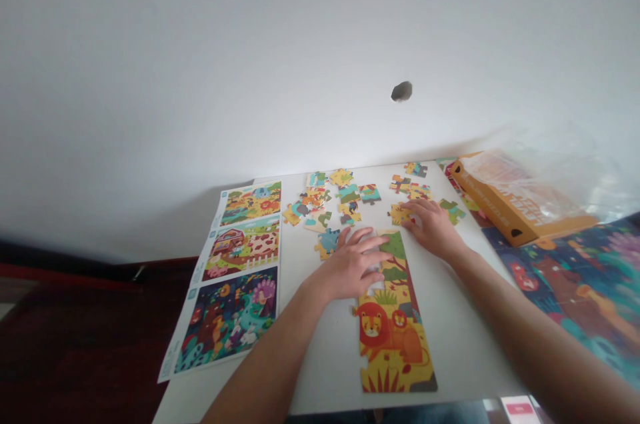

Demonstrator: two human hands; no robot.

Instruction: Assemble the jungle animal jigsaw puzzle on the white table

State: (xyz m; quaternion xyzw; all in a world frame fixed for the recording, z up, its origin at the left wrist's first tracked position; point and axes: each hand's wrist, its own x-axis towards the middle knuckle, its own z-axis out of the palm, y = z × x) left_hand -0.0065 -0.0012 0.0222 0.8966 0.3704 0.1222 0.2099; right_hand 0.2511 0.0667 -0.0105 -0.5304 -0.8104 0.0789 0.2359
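Partly under my spread left hand [349,267], closed on nothing, lies the puzzle [397,344]. My curved right hand [431,227] touches a piece [398,215]; whether pinched, I can't tell.

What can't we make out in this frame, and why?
All head view:
- Upper-left part of the assembled puzzle: partly hidden by the left hand.
- Grip on the yellow puzzle piece: right hand covers part; held or merely touched, unclear.
- Lettering on the orange box: obscured by clear plastic.
- Margin text on the printed sheet: too small.
- Pink-and-white card: cut by bottom edge.
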